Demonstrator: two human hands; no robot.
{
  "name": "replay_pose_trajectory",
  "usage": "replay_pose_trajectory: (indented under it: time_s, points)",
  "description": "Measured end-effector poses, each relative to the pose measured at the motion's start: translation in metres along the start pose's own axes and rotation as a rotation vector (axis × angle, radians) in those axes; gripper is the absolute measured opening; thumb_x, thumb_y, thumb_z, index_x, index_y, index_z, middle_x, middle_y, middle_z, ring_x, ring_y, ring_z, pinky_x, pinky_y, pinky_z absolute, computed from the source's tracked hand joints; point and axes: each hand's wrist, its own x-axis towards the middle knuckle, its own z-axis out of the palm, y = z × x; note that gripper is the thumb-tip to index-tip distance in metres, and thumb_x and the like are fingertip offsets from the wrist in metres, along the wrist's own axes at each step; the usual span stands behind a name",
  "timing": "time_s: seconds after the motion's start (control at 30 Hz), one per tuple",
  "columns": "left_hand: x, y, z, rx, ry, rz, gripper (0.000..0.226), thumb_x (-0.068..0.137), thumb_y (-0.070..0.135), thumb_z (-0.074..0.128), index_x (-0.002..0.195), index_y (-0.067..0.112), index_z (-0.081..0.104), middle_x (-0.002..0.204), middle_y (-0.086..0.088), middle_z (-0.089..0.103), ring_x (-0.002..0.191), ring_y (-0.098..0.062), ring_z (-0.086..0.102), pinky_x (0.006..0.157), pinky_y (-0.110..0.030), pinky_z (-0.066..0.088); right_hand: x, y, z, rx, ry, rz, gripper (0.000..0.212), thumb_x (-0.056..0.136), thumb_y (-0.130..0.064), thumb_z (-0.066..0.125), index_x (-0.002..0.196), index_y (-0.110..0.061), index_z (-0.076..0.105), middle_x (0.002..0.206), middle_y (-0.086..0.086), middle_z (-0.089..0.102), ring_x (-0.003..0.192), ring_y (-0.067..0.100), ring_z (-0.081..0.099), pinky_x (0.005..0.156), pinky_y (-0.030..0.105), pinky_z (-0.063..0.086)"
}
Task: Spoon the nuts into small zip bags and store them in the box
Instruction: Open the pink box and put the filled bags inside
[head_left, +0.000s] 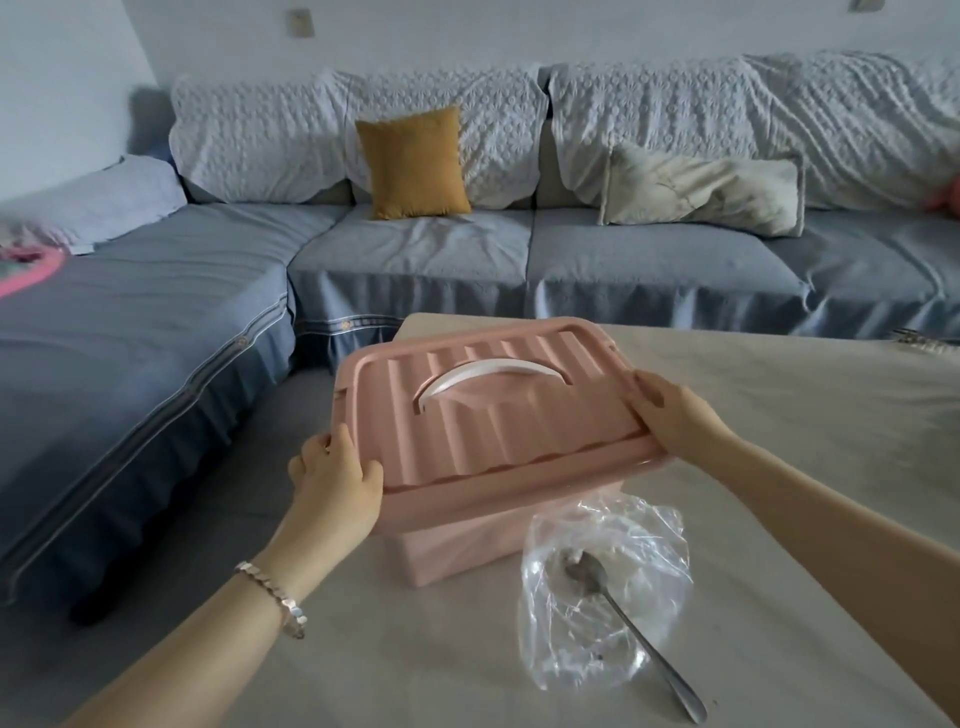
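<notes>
A pink plastic box (457, 551) stands on the table, its ribbed pink lid (498, 415) with a white handle (488, 382) lying on top. My left hand (335, 475) grips the lid's near left corner. My right hand (670, 413) holds the lid's right edge. In front of the box lies a crumpled clear plastic bag (602, 587) with a metal spoon (623, 618) resting across it, bowl toward the box. No nuts or small zip bags are visible; the box's inside is hidden.
The table (805, 441) has a pale cloth. A blue-grey covered sofa (415, 260) runs behind and along the left, with a mustard cushion (413, 163) and a cream cushion (701, 189). A small metal object (924, 343) lies at the table's far right edge.
</notes>
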Motion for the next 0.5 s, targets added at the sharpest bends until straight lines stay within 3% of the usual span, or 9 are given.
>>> replay_pose_trajectory:
  time_s: [0.1, 0.27, 0.4, 0.5]
  points:
    - [0.008, -0.001, 0.001, -0.025, 0.007, 0.008, 0.008, 0.092, 0.008, 0.039, 0.096, 0.008, 0.032, 0.127, -0.026, 0.038, 0.114, -0.037, 0.033, 0.092, -0.038, 0.027, 0.018, -0.005, 0.004, 0.020, -0.001, -0.004, 0.035, 0.097, -0.021, 0.040, 0.130, -0.019, 0.052, 0.124, 0.014, 0.060, 0.110, 0.033, 0.053, 0.082, 0.030, 0.036]
    - [0.014, 0.001, 0.001, -0.065, 0.022, -0.009, 0.006, 0.091, 0.007, 0.039, 0.096, 0.005, 0.036, 0.123, -0.028, 0.040, 0.114, -0.039, 0.035, 0.094, -0.043, 0.029, 0.037, -0.013, 0.008, -0.024, -0.018, -0.015, 0.037, 0.098, -0.019, 0.037, 0.133, -0.020, 0.050, 0.129, 0.012, 0.057, 0.115, 0.033, 0.051, 0.089, 0.031, 0.037]
    - [0.015, -0.002, 0.005, -0.062, -0.015, -0.061, 0.027, 0.093, 0.012, 0.038, 0.117, 0.003, 0.041, 0.125, -0.025, 0.041, 0.113, -0.040, 0.041, 0.096, -0.044, 0.034, 0.049, -0.014, 0.009, -0.020, -0.043, 0.000, 0.036, 0.096, -0.023, 0.039, 0.129, -0.028, 0.054, 0.124, 0.008, 0.061, 0.109, 0.032, 0.054, 0.080, 0.028, 0.036]
    - [0.020, -0.004, 0.006, 0.015, 0.004, -0.074, 0.041, 0.093, 0.017, 0.037, 0.133, 0.007, 0.036, 0.129, -0.022, 0.041, 0.120, -0.040, 0.035, 0.099, -0.049, 0.032, 0.053, -0.017, 0.012, 0.002, -0.043, 0.033, 0.037, 0.094, -0.022, 0.039, 0.127, -0.030, 0.055, 0.124, 0.008, 0.061, 0.110, 0.033, 0.053, 0.086, 0.032, 0.039]
